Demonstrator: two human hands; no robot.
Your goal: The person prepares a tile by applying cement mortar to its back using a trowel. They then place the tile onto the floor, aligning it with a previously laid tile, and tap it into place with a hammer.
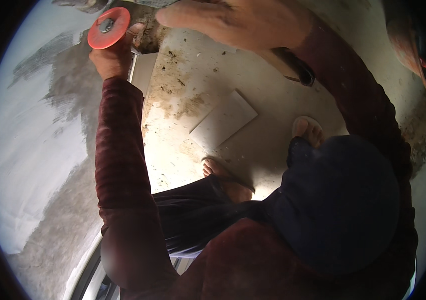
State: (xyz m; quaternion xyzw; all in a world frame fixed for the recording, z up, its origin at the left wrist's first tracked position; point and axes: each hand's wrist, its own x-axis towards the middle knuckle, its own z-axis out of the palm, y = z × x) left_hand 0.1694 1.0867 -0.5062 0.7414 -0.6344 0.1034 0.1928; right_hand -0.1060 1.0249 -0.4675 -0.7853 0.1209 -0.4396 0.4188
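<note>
My left hand (109, 61) is closed around a chisel, just under its round red hand guard (121, 31). The chisel's metal striking end (106, 25) shows at the centre of the guard; its tip is hidden. To the right, at the top edge, my right hand (243, 22) is closed on a tool with a wooden handle (282, 64). The dark butt of that handle sticks out below the hand near the wrist. The tool's head cannot be made out. Broken, dirty material (154, 35) lies beside the left hand.
A wall (38, 130) with grey and white patches runs along the left. A pale rectangular slab (224, 120) lies on the floor, with dirt and crumbs (175, 85) scattered near it. My feet in sandals (309, 131) stand below. A partly cut-off object (407, 45) is at the right edge.
</note>
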